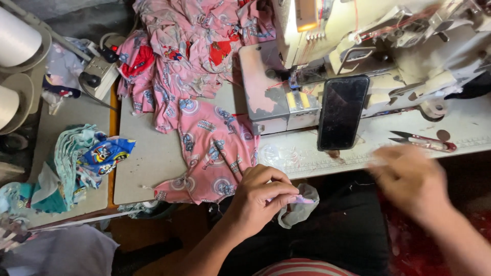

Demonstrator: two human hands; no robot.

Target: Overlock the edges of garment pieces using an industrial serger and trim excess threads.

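Note:
My left hand (261,197) pinches a small pale strip of cloth (299,203) at the table's front edge, with a grey scrap hanging below it. A pink printed garment (212,153) lies flat on the table just left of that hand. My right hand (409,179) is blurred with motion over the front edge to the right, near the red thread snips (424,142); whether it holds anything is not visible. The sewing machine (327,56) stands behind both hands.
A dark phone (341,112) leans against the machine. A heap of pink printed garments (189,51) lies at the back. Teal and blue cloth pieces (82,163) are stacked at left, beside thread cones (15,41) and a switch box (99,69).

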